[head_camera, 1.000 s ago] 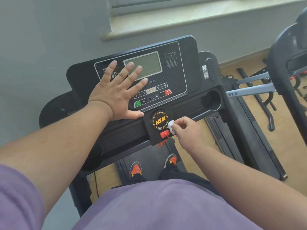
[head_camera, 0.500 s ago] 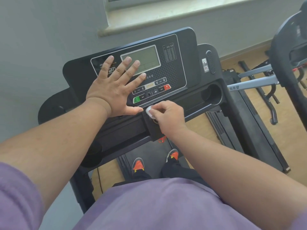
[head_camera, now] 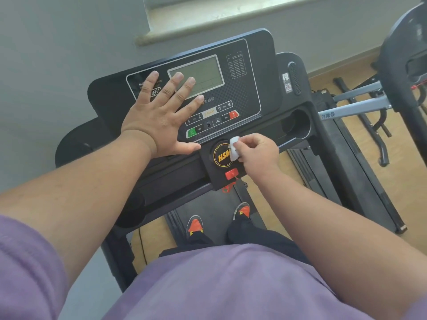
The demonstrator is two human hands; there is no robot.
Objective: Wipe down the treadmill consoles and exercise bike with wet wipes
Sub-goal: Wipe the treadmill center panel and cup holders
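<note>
A black treadmill console (head_camera: 251,72) with a grey display and a row of buttons stands in front of me. My left hand (head_camera: 159,116) lies flat on its left half, fingers spread, partly over the display. My right hand (head_camera: 256,153) is shut on a small folded white wet wipe (head_camera: 233,148). The wipe presses on the right edge of the round yellow HSM badge (head_camera: 221,155), just above the red safety key (head_camera: 231,174).
A cup holder (head_camera: 298,124) sits at the console's right. A second treadmill (head_camera: 402,54) with grey rails stands at the far right on the wooden floor. A window sill (head_camera: 208,17) and grey wall lie behind. My orange shoes (head_camera: 196,225) stand on the belt.
My right hand with the wipe swept left over the HSM badge, then back to its right edge. The left hand stayed flat on the console.
</note>
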